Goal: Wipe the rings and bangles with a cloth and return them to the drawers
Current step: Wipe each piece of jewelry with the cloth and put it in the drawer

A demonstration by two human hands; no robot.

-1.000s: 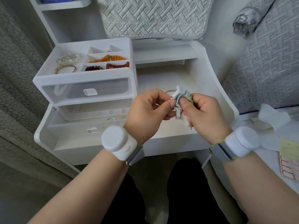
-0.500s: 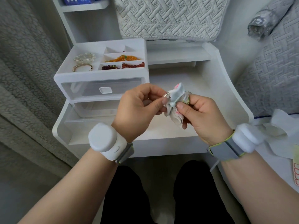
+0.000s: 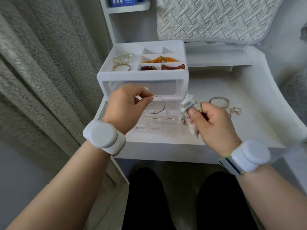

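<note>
My left hand [image 3: 127,103] pinches a thin silver bangle [image 3: 157,105] by its rim, holding it in front of the white drawer unit [image 3: 142,77]. The crumpled wiping cloth [image 3: 189,112] is bunched in my right hand [image 3: 214,123], a little to the right of the bangle and apart from it. Below the bangle, the clear lower drawer [image 3: 159,125] is pulled out, with two thin silver hoops lying in it. A thicker silver bangle [image 3: 219,102] and a small ring [image 3: 235,110] lie on the white desk [image 3: 249,127] beyond my right hand.
The unit's top tray holds a crystal bracelet [image 3: 123,57], a gold bangle [image 3: 121,67] and orange [image 3: 160,60] and dark red bead strings [image 3: 172,66]. A grey curtain [image 3: 41,72] hangs at left. A quilted cushion [image 3: 214,19] sits behind the desk. My dark-trousered knees are below.
My hands have parted: the left has drawn the silver bangle out of the cloth and moved left toward the drawers, while the right keeps the cloth. The view has shifted left.
</note>
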